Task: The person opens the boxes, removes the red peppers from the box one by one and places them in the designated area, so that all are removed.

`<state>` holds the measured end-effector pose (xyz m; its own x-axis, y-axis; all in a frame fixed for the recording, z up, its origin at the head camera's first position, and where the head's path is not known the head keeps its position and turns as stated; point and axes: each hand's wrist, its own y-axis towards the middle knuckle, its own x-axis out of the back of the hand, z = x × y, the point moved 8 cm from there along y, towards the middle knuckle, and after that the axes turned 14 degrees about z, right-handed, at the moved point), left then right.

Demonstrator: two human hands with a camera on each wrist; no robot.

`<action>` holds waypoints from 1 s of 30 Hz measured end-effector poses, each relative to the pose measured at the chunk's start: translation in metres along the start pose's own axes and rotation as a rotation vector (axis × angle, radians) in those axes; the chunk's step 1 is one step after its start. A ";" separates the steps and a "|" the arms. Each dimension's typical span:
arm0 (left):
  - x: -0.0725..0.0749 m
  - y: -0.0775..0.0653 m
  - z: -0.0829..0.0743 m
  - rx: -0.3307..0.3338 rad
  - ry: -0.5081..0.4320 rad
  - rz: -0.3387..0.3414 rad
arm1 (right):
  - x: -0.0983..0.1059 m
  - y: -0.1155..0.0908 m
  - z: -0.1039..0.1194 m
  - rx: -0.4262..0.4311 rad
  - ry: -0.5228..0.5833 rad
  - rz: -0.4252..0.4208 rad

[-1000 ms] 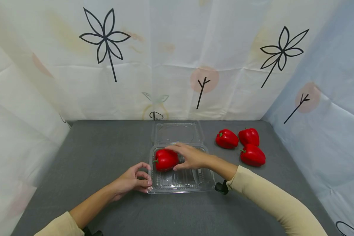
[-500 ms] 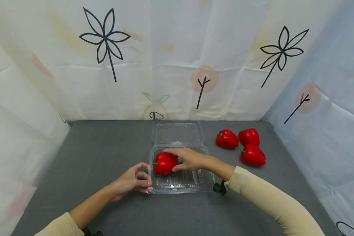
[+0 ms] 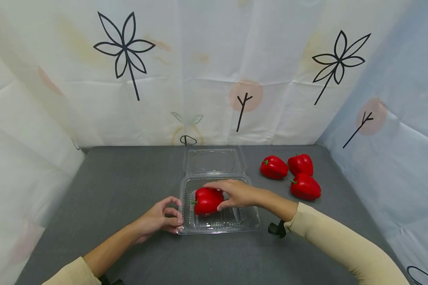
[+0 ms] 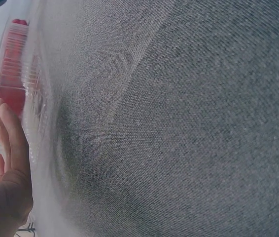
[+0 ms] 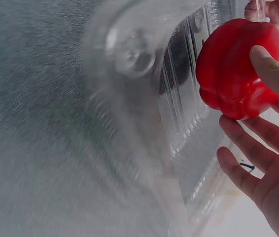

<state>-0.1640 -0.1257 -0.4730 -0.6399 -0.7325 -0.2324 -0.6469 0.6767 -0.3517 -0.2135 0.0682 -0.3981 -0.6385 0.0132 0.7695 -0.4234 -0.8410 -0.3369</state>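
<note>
A clear plastic clamshell container (image 3: 219,230) lies on the grey table with its lid (image 3: 214,159) folded back. My left hand (image 3: 159,218) pinches the container's left rim near the front corner, thumb and fingers on either side of it in the left wrist view. Inside the tray, toward the left, is a red bell pepper (image 3: 207,202) on its side, green stem pointing left. My right hand (image 3: 239,193) holds this pepper from the right; in the right wrist view the thumb and fingers lie around its lobed end (image 5: 233,94). Whether it touches the tray floor, I cannot tell.
Three more red bell peppers lie close together at the back right: one on the left (image 3: 274,168), one behind (image 3: 301,164) and one in front (image 3: 305,187). A patterned cloth (image 3: 207,71) hangs along the table's back edge and both sides.
Held by my right hand, the pepper has shifted first slightly forward, then to the right within the tray. My left hand has stayed at the rim.
</note>
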 end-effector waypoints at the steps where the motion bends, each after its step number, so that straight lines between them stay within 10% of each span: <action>1: 0.000 0.000 0.000 -0.003 0.001 0.000 | 0.001 -0.004 0.000 -0.002 0.000 -0.003; 30: -0.001 -0.002 -0.001 -0.033 0.032 0.015 | 0.037 -0.129 -0.042 -0.148 -0.013 -0.230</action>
<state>-0.1623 -0.1259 -0.4709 -0.6621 -0.7200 -0.2081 -0.6501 0.6899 -0.3184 -0.2094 0.1997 -0.3486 -0.5068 0.1863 0.8417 -0.6462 -0.7283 -0.2279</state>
